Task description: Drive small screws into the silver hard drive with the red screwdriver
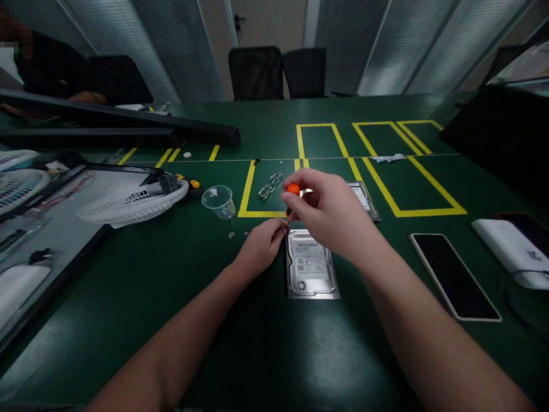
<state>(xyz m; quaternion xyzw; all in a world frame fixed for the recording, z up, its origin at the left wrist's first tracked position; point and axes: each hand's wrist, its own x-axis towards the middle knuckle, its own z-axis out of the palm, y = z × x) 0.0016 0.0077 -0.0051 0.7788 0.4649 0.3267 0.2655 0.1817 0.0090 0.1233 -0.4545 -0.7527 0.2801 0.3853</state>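
Observation:
A silver hard drive (312, 266) lies flat on the green table in front of me, its label facing up. My right hand (328, 206) grips a small screwdriver (293, 189) by its orange top, the shaft pointing down to the drive's far left corner. Beside that corner, my left hand (263, 246) has its fingertips pinched together around the screwdriver's lower end; whatever they may hold is too small to make out. Tiny screws (231, 235) lie to the left, near a clear plastic cup (218, 201). Partly behind my right hand is a second hard drive (363, 200).
A phone (454, 276) and a white power bank (512, 252) lie at right. White fan grilles (137, 201) and a framed panel (86, 229) fill the left. Long black bars (128, 123) stretch across the far left, with a person (55, 68) behind. Yellow tape (261, 214) marks the table.

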